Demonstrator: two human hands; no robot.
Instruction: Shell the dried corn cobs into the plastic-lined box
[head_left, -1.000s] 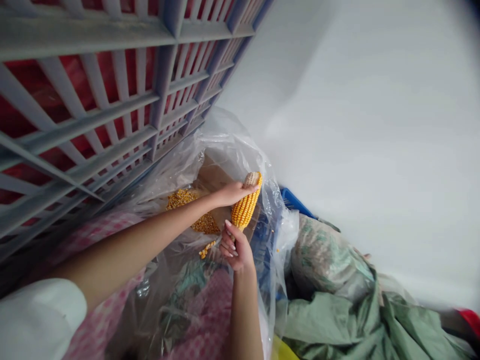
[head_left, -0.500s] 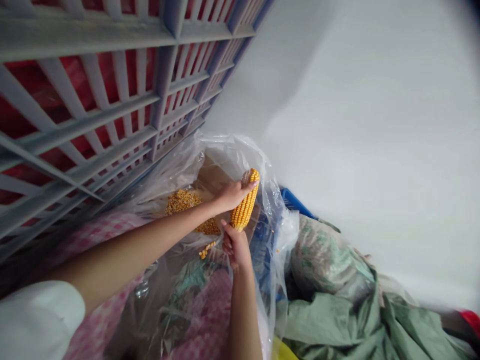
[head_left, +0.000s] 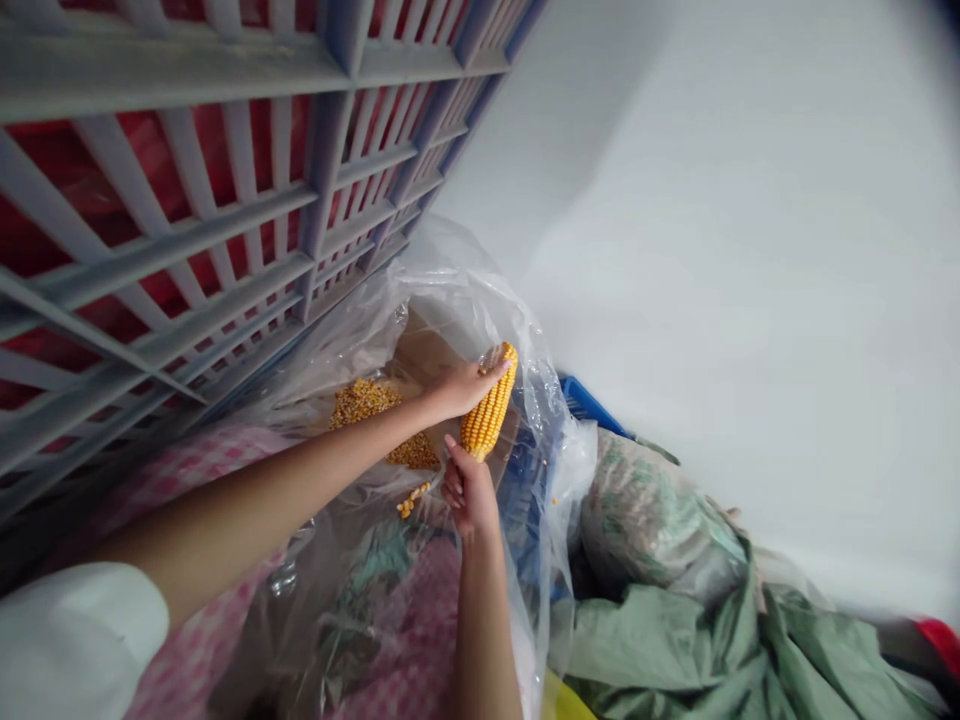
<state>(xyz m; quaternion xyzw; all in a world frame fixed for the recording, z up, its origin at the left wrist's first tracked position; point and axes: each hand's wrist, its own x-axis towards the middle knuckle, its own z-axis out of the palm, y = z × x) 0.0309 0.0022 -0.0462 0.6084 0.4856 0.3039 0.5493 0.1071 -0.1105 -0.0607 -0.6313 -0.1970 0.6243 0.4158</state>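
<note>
A yellow corn cob (head_left: 491, 405), most of its kernels still on, is held tilted between both hands. My left hand (head_left: 465, 388) grips its upper part, with the thumb pressed along the kernels near the tip. Around the lower end, my right hand (head_left: 472, 490) is closed, its thumb against the cob. Beneath them a clear plastic bag (head_left: 525, 330) lies spread open. Loose corn kernels (head_left: 365, 402) are heaped inside it, to the left of the hands. A small cluster of kernels (head_left: 412, 498) sits nearer to me.
A tall slatted plastic crate (head_left: 330, 150) with red material behind its slats rises at the left. A white wall (head_left: 735, 250) stands at the right. Filled sacks (head_left: 645, 510) and green cloth (head_left: 660, 650) lie at the lower right, near a blue plastic edge (head_left: 592, 405).
My left hand has shifted slightly on the cob, now covering more of the bare patch near its tip. The cob has moved down a little. My right hand keeps its hold.
</note>
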